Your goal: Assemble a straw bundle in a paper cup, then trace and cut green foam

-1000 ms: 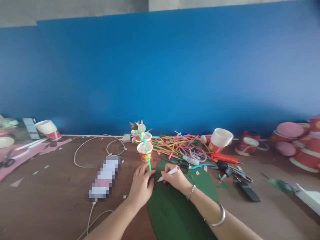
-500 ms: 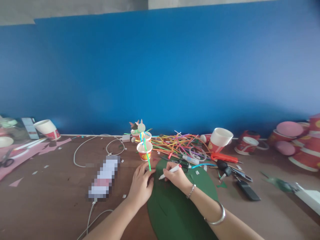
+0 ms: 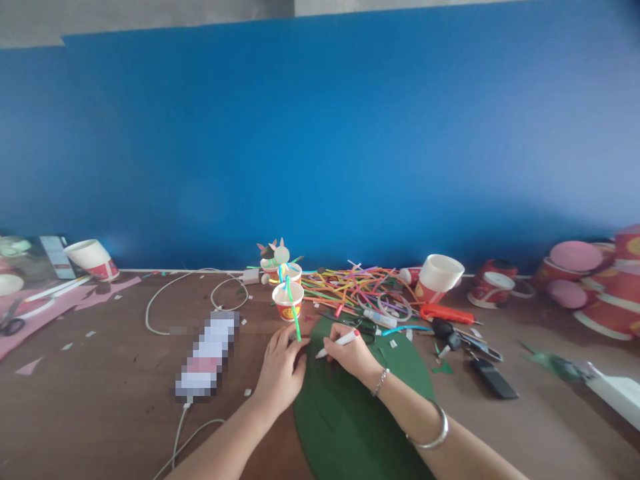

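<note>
Marker [image 3: 346, 339] pinched in the fingers of the right hand [image 3: 353, 357], above a green sheet [image 3: 367, 420]. The grip is closed, with thumb and forefinger brought together around the barrel near the tip. The long axis is set on a slant: the tip is aimed to the left of these fingers and slightly toward the wearer, while the other end is raised to the right and away. Whether the sheet is touched by the tip cannot be told.

To the left of the tip, the left hand [image 3: 283, 367] is laid palm down at the sheet's edge, its fingers loosely bent, with a gap left between thumb and forefinger. Nothing is seen gripped there. A green straw [image 3: 295, 320] is slanted from a cup [image 3: 281, 312] down to those fingers; whether it is touched is unclear. The marker is nearer the right hand, by which it is held.

The barrel is slim, white and smooth-looking, finished in red at the raised end. The sheet is dark green and matt, its outline rounded, and is spread flat on the brown tabletop [image 3: 115, 407] beneath the right fingers.
</note>
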Motion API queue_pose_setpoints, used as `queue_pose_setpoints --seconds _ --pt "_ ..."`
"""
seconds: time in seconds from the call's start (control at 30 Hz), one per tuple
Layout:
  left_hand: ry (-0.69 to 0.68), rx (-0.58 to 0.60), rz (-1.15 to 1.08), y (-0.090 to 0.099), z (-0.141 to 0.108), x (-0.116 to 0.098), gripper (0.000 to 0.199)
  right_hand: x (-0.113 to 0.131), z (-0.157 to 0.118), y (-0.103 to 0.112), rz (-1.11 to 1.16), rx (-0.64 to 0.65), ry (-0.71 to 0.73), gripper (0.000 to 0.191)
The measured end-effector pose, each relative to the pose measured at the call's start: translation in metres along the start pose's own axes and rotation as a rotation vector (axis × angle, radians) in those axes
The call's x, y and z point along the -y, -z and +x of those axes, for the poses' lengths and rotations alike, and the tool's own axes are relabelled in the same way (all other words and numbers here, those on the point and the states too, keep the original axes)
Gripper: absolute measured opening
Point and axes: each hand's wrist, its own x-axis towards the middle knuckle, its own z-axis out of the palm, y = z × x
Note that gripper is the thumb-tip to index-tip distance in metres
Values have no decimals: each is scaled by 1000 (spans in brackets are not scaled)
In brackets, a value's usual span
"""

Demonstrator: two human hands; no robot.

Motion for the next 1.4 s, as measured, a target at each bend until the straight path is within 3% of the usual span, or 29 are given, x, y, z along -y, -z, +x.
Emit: queue_pose_setpoints --seconds 0.43,1.1,1.4 --pt "-6 9 -7 -1 0 1 31 1 0 2 13 -7 -6 16" --pt "3 3 -16 -1 0 1 32 4 -1 1 39 83 -22 17" --pt "-7 -21 -20 1 0 -1 33 -1 0 0 43 6 -25 15"
